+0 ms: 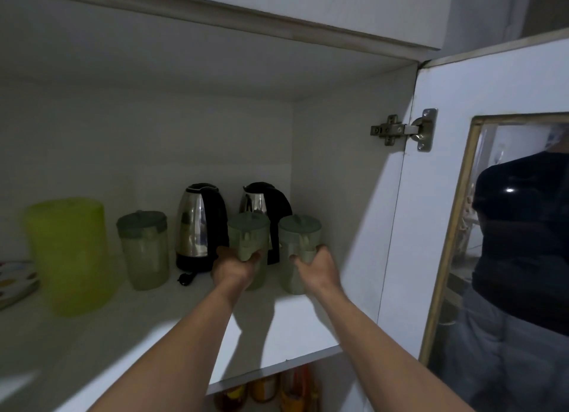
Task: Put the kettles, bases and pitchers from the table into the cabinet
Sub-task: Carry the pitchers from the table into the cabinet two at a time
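Pitchers occupy both hands: the left hand [235, 270] curls its fingers round the handle of the left pitcher [248, 227] directly in front of the second kettle [261, 200], and the right hand [318, 268] grips the handle of the right pitcher [300, 228], in front of that kettle and toward the side wall [338, 196]. Whether either bottom sits fully on the shelf [292, 334] cannot be determined. Pushing the left pitcher rearward would likely knock the second kettle; releasing before the bottoms seat could tip a pitcher onto the first kettle [197, 223] beside it.

Two pitchers [250, 233] stand before two kettles [200, 220] on the shelf [154, 334].
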`<action>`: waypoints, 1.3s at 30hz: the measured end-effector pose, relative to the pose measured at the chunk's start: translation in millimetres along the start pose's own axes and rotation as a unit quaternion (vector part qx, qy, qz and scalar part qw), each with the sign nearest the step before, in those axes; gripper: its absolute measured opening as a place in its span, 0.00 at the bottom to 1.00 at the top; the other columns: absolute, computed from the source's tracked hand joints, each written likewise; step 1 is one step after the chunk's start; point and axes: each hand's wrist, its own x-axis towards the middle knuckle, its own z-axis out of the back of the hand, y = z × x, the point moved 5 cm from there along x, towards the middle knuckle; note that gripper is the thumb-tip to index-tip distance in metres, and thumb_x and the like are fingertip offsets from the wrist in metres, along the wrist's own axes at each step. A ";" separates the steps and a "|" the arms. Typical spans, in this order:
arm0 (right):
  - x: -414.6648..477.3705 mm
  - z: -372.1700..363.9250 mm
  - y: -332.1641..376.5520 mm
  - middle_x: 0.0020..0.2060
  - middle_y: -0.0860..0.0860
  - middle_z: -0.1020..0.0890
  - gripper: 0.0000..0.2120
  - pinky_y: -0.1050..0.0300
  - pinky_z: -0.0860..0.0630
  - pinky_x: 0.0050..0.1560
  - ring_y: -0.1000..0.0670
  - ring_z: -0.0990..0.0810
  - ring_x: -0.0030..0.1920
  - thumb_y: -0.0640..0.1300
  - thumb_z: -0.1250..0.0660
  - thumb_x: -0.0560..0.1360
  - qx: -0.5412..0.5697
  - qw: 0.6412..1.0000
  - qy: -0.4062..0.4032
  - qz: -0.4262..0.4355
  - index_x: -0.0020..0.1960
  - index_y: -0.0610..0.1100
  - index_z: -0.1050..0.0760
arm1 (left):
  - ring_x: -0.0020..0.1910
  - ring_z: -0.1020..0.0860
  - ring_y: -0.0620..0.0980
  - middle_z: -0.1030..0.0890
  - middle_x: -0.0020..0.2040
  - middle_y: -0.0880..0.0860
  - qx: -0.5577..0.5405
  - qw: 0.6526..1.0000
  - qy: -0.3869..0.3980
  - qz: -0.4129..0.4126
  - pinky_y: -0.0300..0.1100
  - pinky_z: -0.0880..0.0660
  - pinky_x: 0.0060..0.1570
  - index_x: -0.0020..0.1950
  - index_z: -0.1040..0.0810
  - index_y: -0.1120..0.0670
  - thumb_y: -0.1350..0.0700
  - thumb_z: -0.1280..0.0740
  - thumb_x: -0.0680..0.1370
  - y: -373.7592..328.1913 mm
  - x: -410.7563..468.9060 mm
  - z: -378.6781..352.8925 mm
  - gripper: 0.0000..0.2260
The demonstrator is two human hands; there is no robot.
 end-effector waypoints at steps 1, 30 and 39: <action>-4.5 2.9 3.7 0.56 0.43 0.21 0.26 0.47 0.22 0.56 0.40 0.21 0.57 0.54 0.26 0.72 -0.022 1.000 -0.003 0.005 0.62 0.41 0.29 | 0.59 0.22 0.61 0.20 0.60 0.59 0.012 1.000 -0.002 -0.003 0.48 0.24 0.55 0.67 0.31 0.60 0.36 0.27 0.69 -0.4 -3.5 4.4 0.37; -310.4 -5.5 183.9 0.75 0.41 0.34 0.33 0.38 0.37 0.73 0.40 0.39 0.77 0.57 0.39 0.80 -0.198 0.901 0.160 0.352 0.79 0.43 0.42 | 0.64 0.28 0.63 0.25 0.66 0.60 0.361 0.902 -0.178 -0.155 0.54 0.29 0.63 0.71 0.29 0.53 0.38 0.45 0.81 -1.7 -290.0 344.3 0.26; -432.3 -46.6 200.3 0.75 0.41 0.34 0.34 0.35 0.39 0.73 0.39 0.40 0.77 0.57 0.39 0.80 -0.166 0.849 0.272 0.422 0.80 0.45 0.43 | 0.70 0.32 0.62 0.28 0.70 0.60 0.404 0.883 -0.240 -0.003 0.54 0.33 0.67 0.73 0.31 0.53 0.39 0.45 0.81 73.1 -416.9 445.2 0.26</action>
